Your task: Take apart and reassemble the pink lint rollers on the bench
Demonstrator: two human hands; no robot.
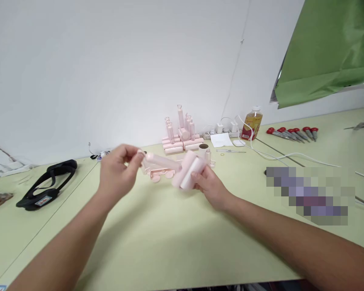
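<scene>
Landmark: the stack of pink rollers (pixel 174 148) at the back of the bench (pixel 170 246). A pink lint roller (pixel 186 173) is held up on the near side of the stack, above the bench. The left hand (pixel 119 167) pinches the loop (pixel 141 153) at the end of the handle (pixel 164 161). The right hand (pixel 211 186) is closed around the roller head, thumb on the paler roll. Whether the handle is seated in the head: cannot tell, blurred.

Handling, estimated: light; smooth, stiff plastic, so possibly a little slippery. The loop looks thin and is probably the weakest point. Best hold: the head across its width, plus the handle's thick shaft; firm pressure on the roll might dent it.

Also noted: pink plastic part (pixel 162 174) nearer than the stack, slightly left; cardboard tube (pixel 203 149) just right of the stack; bottle (pixel 251 125) farther right.
</scene>
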